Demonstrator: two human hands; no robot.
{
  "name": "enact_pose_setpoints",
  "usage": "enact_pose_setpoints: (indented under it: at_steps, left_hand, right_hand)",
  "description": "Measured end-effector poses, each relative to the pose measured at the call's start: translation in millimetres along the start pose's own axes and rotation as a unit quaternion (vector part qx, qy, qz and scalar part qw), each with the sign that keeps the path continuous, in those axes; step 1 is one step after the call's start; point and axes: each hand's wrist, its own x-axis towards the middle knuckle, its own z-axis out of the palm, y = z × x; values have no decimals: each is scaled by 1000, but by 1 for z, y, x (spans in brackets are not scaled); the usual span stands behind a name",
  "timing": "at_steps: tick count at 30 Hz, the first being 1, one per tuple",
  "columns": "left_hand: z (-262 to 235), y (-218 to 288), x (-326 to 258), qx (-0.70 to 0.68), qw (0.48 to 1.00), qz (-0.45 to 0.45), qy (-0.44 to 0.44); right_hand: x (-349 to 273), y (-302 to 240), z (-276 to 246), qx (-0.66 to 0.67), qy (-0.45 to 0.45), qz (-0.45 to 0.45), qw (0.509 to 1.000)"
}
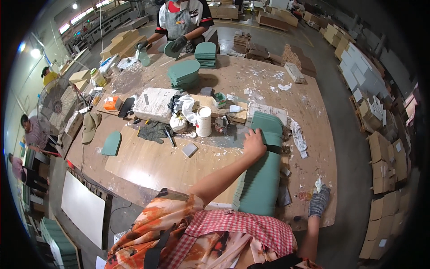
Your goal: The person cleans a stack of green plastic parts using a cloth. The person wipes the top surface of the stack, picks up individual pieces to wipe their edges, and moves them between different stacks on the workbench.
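Note:
A long row of overlapping green boards [260, 184] with rounded ends lies fanned out in front of me. My left hand [254, 144] is bare and rests on the far part of this row, its fingers laid over the boards. Just past it are more green boards [267, 121] with their rounded ends showing. Off to the right, near the table's edge, my right hand [319, 201] wears a grey knitted glove. Its fingers are closed around a crumpled white rag [318, 183], which sticks out at the fingertips. Beside that glove lies a small clear, reddish item, too blurred to name.
The worn table [313, 125] carries a white tub [204, 123], a dark glove [153, 132], a marker [170, 136], a sanding block [190, 149] and a single green board [111, 144]. Across it, a gloved co-worker [181, 27] holds a green board near two stacks. Cartons stand along the right aisle.

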Motion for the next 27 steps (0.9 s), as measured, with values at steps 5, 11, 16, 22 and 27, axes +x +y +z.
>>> enact_pose_setpoints:
  at_steps: [5,11,16,22,27]
  left_hand:
    - [0,2,-1,-9,1000,8,-4]
    - [-5,-2,-3,-7,1000,4,0]
    - [1,-3,-2,3,1000,8,21]
    - [4,-2,-1,-9,1000,16,25]
    - [7,-4,4,-2,1000,7,12]
  right_hand:
    - [8,25,18,-27,66,-31,997]
    - [10,13,13,-92,43,-13,995]
    - [2,2,0,-88,30,-26,995]
    - [-2,-4,-8,-74,27,-38,996]
    - [0,2,-1,-93,66,-60,992]
